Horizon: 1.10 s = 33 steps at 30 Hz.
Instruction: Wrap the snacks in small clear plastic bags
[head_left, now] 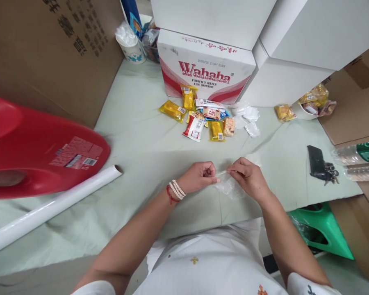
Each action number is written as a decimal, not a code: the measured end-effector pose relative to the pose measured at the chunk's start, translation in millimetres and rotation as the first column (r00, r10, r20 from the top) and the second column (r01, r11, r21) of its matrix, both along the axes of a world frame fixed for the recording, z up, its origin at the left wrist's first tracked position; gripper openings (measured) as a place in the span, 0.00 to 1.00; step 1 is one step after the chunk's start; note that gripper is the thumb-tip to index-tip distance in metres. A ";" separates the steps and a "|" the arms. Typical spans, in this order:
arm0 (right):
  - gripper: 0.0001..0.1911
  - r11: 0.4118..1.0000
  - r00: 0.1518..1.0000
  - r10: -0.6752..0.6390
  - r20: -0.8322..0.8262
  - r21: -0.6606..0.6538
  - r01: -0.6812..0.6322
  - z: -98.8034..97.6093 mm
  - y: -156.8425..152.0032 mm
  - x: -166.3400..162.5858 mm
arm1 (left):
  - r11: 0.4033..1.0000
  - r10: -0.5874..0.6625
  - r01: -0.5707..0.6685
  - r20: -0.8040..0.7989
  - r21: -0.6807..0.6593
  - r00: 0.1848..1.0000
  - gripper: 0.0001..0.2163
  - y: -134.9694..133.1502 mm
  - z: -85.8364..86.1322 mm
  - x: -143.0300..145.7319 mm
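A thin clear plastic bag (230, 189) is stretched between my two hands, low over the near part of the cloth-covered table. My left hand (201, 177), with a beaded bracelet at the wrist, is closed and pinches the bag's left end. On its other side my right hand (247, 176) pinches the same bag between thumb and fingers. Beyond the hands lies a pile of wrapped snacks, among them a yellow packet (217, 130), a red and white packet (194, 127) and a pinkish one (229, 126). Crumpled clear plastic bags (247, 116) lie to their right.
A Wahaba water carton (203, 69) stands behind the snacks, with white boxes around it. At left are a large red jug (43, 151) and a white roll (58, 207). On the right lie a black key case (316, 162) and a bowl of snacks (307, 110).
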State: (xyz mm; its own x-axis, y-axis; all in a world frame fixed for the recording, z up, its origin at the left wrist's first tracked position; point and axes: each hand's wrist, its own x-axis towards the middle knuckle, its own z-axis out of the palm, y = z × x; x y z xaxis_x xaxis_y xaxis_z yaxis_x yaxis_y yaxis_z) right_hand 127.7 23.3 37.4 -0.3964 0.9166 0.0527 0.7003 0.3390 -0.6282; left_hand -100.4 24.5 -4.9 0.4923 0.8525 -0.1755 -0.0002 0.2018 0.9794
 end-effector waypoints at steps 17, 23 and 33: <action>0.09 0.981 0.987 0.025 -0.158 0.196 0.007 -12.5 -8.3 -9.3 | 0.995 0.073 -0.071 0.029 -0.069 0.997 0.18 4.5 -1.3 -0.8; 0.09 0.975 0.967 -0.056 -0.248 0.195 0.106 -13.2 -14.6 -4.1 | 0.977 0.168 -0.159 0.054 -0.144 0.984 0.17 6.2 -0.4 -1.0; 0.13 0.957 0.956 -0.167 -0.241 0.195 0.216 -25.1 -57.0 37.1 | 0.752 0.637 -0.511 0.260 -0.417 0.726 0.20 14.4 -2.5 -18.7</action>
